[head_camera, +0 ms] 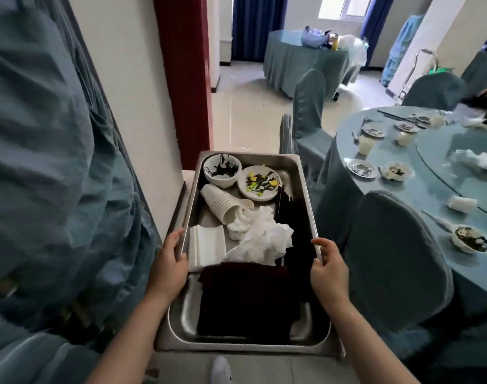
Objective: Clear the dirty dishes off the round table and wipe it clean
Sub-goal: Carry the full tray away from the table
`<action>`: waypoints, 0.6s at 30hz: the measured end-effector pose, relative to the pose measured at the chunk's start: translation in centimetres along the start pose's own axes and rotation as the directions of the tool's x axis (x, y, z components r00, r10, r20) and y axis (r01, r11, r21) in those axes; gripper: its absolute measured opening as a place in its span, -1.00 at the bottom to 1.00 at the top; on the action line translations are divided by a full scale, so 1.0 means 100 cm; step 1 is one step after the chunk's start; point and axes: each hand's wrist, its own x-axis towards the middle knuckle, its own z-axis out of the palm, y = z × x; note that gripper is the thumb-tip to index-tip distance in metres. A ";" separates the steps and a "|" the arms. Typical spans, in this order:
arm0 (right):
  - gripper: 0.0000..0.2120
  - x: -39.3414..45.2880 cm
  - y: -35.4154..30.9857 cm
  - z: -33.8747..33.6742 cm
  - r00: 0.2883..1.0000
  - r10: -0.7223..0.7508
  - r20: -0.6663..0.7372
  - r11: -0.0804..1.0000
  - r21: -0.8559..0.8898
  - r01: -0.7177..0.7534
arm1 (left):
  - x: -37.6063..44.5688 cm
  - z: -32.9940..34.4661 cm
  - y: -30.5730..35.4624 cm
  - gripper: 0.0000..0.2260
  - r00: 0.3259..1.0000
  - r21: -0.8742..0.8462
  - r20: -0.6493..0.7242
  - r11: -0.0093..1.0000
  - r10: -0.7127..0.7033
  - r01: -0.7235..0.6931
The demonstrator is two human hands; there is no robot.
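The person holds a steel bus pan (303, 206) by its two long rims, the left hand (169, 261) curled over the left rim and the right hand (329, 268) hooked over the right rim, thumbs on top and fingers wrapped below, out of sight. The pan already carries a smeared bowl (222, 169) in its far left corner, a dirty plate (260, 182) just beside it, a stack of paper cups (223, 200) lying on its side, crumpled napkins (260, 235) in the middle and a dark cloth (243, 297) filling the near end. The round table (419, 195) stands to the right, with small plates, bowls and wads of tissue along its near edge, so much of the clearing looks undone. The step in hand appears to be carrying or setting down the pan; to do it well, both grips should stay level and matched, since the crockery sits at the far end and a forward tilt could send it sliding. The covered chair (394, 261) between pan and table likely needs skirting.
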 end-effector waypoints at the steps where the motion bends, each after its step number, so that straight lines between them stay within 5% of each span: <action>1: -0.59 0.020 -0.007 0.013 1.000 -0.007 0.009 1.000 0.005 0.007 | 0.021 0.000 0.000 -0.47 1.000 0.001 -0.011 1.000 -0.006 0.006; 18: -0.53 0.343 -0.106 0.174 0.986 -0.058 0.153 0.998 0.019 0.056 | 0.344 0.047 0.013 -0.49 0.991 0.039 -0.128 0.999 -0.029 0.034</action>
